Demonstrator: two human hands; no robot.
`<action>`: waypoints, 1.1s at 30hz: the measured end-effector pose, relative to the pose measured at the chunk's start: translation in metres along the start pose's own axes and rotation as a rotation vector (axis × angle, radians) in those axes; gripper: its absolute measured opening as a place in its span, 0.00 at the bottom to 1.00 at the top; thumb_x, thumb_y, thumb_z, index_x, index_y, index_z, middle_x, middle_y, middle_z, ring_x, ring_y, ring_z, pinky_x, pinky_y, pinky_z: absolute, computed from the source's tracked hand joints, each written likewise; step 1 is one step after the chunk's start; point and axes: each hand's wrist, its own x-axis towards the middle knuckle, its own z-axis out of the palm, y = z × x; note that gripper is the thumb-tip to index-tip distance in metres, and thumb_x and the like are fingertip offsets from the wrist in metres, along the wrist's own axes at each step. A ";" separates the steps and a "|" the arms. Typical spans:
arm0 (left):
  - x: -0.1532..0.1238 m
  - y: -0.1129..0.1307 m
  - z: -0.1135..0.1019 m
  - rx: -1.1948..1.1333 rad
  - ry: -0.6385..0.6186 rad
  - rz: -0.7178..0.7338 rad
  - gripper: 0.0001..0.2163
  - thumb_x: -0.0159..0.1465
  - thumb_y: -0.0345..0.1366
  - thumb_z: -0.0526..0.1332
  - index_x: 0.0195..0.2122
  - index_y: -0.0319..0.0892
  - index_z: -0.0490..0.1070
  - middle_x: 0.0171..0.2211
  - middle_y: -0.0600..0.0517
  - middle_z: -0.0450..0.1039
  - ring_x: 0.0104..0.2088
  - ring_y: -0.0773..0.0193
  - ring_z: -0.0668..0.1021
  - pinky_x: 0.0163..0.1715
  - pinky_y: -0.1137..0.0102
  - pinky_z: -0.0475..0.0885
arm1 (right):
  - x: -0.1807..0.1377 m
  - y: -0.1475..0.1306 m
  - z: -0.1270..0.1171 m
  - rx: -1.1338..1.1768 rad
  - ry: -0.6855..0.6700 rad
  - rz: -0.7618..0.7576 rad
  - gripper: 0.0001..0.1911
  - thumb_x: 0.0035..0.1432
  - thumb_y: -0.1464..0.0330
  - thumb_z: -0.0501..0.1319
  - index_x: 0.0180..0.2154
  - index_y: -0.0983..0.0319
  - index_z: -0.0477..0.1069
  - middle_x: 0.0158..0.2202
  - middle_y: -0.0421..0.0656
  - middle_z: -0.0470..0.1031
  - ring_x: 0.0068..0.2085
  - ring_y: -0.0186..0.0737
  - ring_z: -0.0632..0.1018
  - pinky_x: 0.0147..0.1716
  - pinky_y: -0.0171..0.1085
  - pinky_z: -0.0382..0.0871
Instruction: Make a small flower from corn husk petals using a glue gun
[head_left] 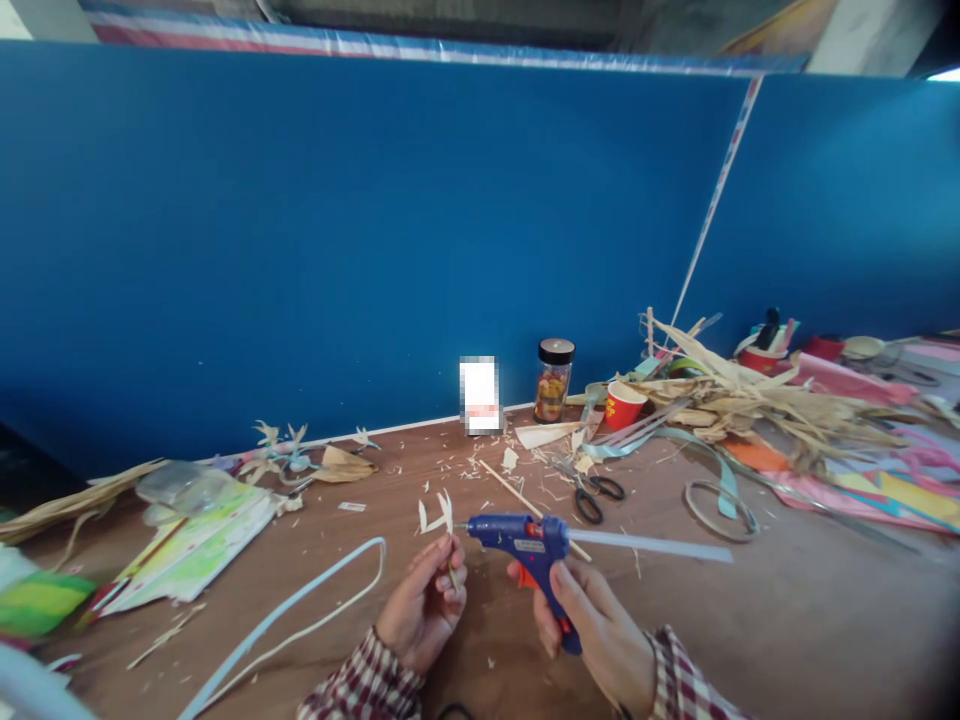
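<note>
My left hand [426, 592] pinches a small flower-like piece [448, 515] of pale, husk-like strips on a thin stem. In my right hand [592, 630] is a blue hot glue gun [517, 535], with fingers wrapped round its handle by the orange trigger. A long translucent glue stick [652, 544] sticks out of its back end. The gun's nozzle points left, close beside the pale strips; whether it touches them I cannot tell. Behind the gun lie black-handled scissors [598, 492] and a thin wooden stick [504, 484], partly hidden by it.
A lidded jar [553, 385], a red paper cup [625, 405] and a blurred-out white object [481, 393] stand near the blue partition [375, 220]. Dried husks [757, 405] pile up right. Painted paper [202, 550] and a looping pale cord [300, 590] lie left. Scraps litter the table [720, 640].
</note>
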 end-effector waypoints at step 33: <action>0.001 0.001 0.001 0.054 0.004 0.004 0.03 0.57 0.28 0.57 0.27 0.35 0.67 0.21 0.55 0.62 0.16 0.80 0.61 0.14 0.84 0.60 | 0.003 -0.007 -0.001 -0.218 -0.047 -0.052 0.19 0.61 0.58 0.44 0.39 0.67 0.62 0.18 0.35 0.61 0.20 0.28 0.63 0.21 0.30 0.59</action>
